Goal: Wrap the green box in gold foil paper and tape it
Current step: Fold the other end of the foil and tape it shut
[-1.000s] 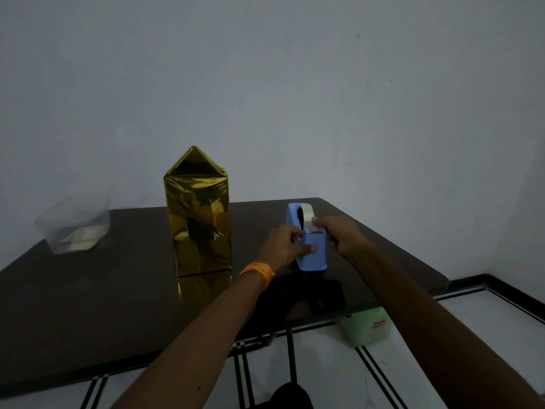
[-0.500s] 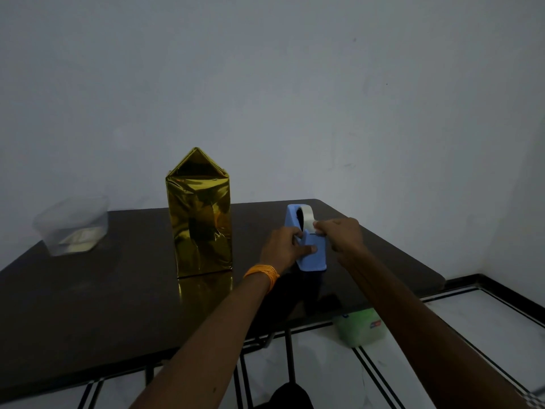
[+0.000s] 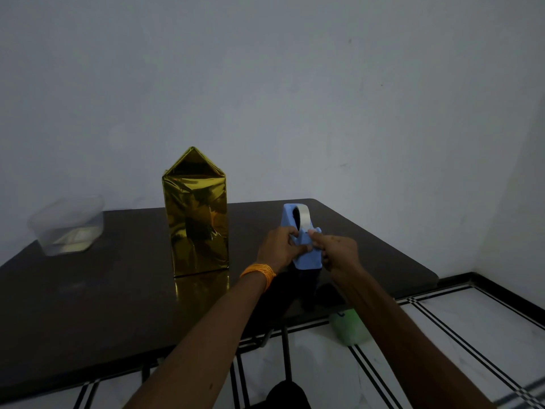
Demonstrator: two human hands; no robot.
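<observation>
Box, fully covered in gold foil, stands upright on the table, left of the dispenser and clear of both hands. It hasn't shifted vs. 1 s ago. Its top flap still points up as a triangle, not folded flat, and no tape shows on it.

The only change is at the dispenser. L hand keeps the same grip, fingers curled round the blue body and pinning it to the table. R hand has slid down: a sec ago its fingertips were up by the tape roll, and now they sit lower on the front edge, closer to the person. They're pinched together there, prob. on the free tape end. The strip itself is too thin and dim to confirm.

What that means: wrapping looks done bar the top, and this is the tape-pull step. R hand seems to be drawing a length out while L hand anchors. Next up, in my view, is to tear it at the cutter, carry it to the box, press the peak down and stick it. One risk is the strip folding onto itself. Another is the tall box tipping if it's pressed one-handed.

Also on the table: a clear tub at far left, well apart from the box. An orange band is on the L wrist. A pale green item lies on the floor under the table edge.
</observation>
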